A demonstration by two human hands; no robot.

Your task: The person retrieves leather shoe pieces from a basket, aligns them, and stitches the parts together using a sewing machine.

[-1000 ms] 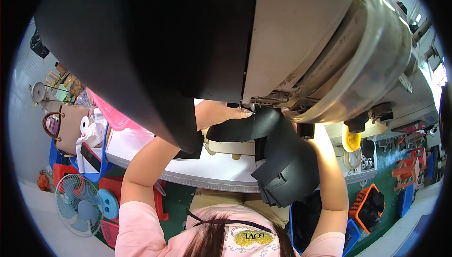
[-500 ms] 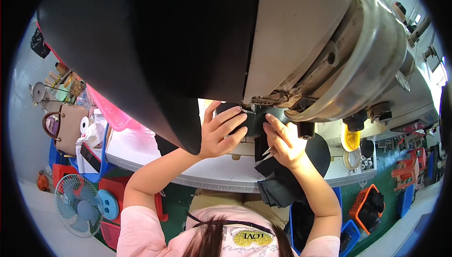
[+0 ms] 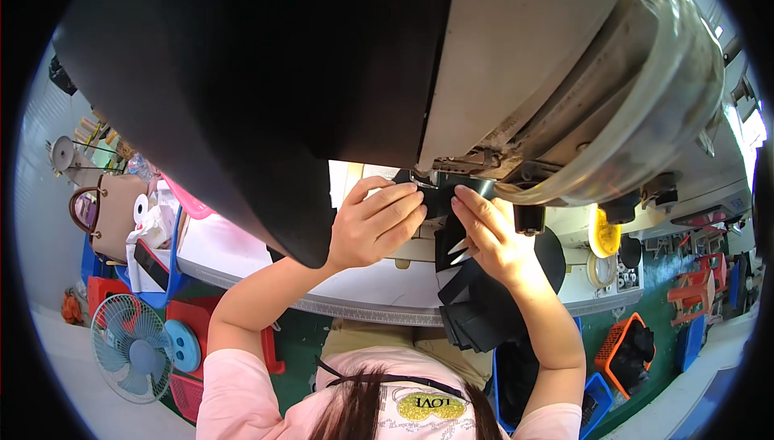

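Observation:
Under the head of a sewing machine [image 3: 516, 61], both hands work close to the needle area. My left hand [image 3: 377, 224] has its fingers drawn together at the left edge of a black piece of material [image 3: 439, 198]. Opposite it, my right hand [image 3: 493, 234] rests its fingertips on the same piece. Two pointed metal blades, like those of thread snips [image 3: 460, 253], stick out from under the right palm; their handle is hidden. More black pieces [image 3: 472, 315] lie stacked below the right hand, over the table edge. The machine hides part of the material.
The white table [image 3: 355, 291] has a ruler strip along its front edge. A yellow dish [image 3: 603, 233] and tape roll [image 3: 601, 271] sit at right. Orange [image 3: 625, 355] and blue bins stand below. At left are a handbag [image 3: 117, 218] and a fan [image 3: 133, 349].
The view has shifted slightly. My left fingers have drawn closer together, and less of the black piece shows beside them. The snips' blades stand out more beneath my right hand.

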